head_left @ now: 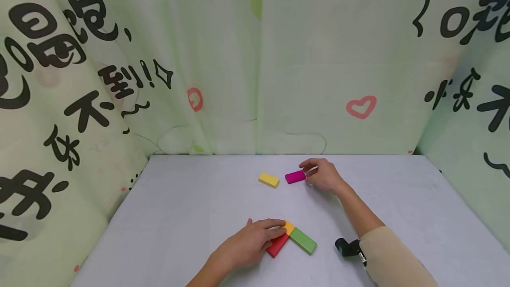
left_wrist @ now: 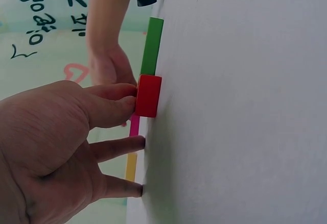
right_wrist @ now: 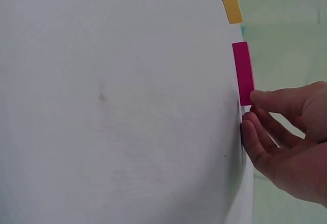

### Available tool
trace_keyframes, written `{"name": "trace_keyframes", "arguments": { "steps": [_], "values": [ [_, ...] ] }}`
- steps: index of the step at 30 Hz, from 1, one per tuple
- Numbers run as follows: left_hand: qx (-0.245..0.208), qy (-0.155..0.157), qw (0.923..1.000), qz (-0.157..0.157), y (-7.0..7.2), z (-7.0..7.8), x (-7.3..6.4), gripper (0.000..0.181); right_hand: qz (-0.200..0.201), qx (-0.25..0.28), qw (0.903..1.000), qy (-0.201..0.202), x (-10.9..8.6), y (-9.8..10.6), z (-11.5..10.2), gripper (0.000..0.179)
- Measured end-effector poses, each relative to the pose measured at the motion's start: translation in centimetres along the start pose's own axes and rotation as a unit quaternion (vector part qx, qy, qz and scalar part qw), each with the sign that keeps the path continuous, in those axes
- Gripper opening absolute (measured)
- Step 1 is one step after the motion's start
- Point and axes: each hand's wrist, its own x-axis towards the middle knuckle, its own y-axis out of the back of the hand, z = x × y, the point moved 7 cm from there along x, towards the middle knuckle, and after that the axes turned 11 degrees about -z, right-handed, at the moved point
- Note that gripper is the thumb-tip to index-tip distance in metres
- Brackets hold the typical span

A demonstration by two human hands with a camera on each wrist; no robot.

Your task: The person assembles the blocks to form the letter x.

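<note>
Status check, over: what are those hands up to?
Left hand touching red block. Right hand at end of magenta block, grip unclear. Yellow block apart; nothing visibly in the way.

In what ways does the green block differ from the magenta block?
The green block lies against the orange block, while the magenta block is apart from other blocks. The magenta block has the right hand at one end; the green block has no hand touching it. Both are elongated.

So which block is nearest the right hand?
The magenta block: the right hand is at its end. The yellow block lies farther off, and the red block, orange block and green block sit by the left hand.
</note>
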Motion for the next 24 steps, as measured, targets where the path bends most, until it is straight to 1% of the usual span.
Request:
{"name": "trace_keyframes", "arguments": {
  "steps": [9, 19, 24],
  "values": [
    [0.002, 0.002, 1.0, -0.004, 0.0, -0.1, 0.0, 0.049, -0.02, -0.002, 0.9998, -0.004, 1.1, -0.2, 0.2, 0.038],
    [0.008, -0.005, 0.9999, -0.005, 0.1, -0.1, -0.1, 0.049, -0.04, -0.027, 0.9988, 0.009, 1.5, -0.4, -0.1, 0.038],
    [0.015, -0.008, 0.9999, -0.001, 0.1, -0.1, -0.1, 0.049, -0.049, -0.038, 0.998, 0.009, 1.9, -0.5, 0.0, 0.038]
  ]
}}
